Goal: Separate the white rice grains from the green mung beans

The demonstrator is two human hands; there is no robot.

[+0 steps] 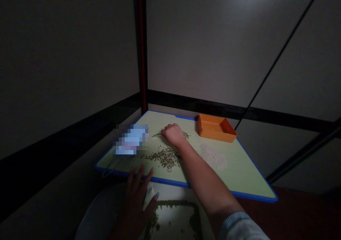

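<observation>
My right hand (173,133) is closed over the middle of the table, its fingers curled round a thin, pale metal tool (157,135) that sticks out to the left. The tool's kind is hard to tell, since its other end is hidden in the hand. Nearer me lies a loose pile of greenish-brown seeds or grains (168,158), mixed with paler ones. A smaller patch of dark grains (185,135) shows behind the wrist. My left hand (138,194) is low at the table's front edge, fingers spread, holding nothing.
An orange open-topped tray (217,135) stands at the back right of the pale table (239,176) with blue edging. A pale heap of grains (213,156) lies in front of it. A pixelated bluish object (130,140) sits at left. Walls (199,55) close in behind.
</observation>
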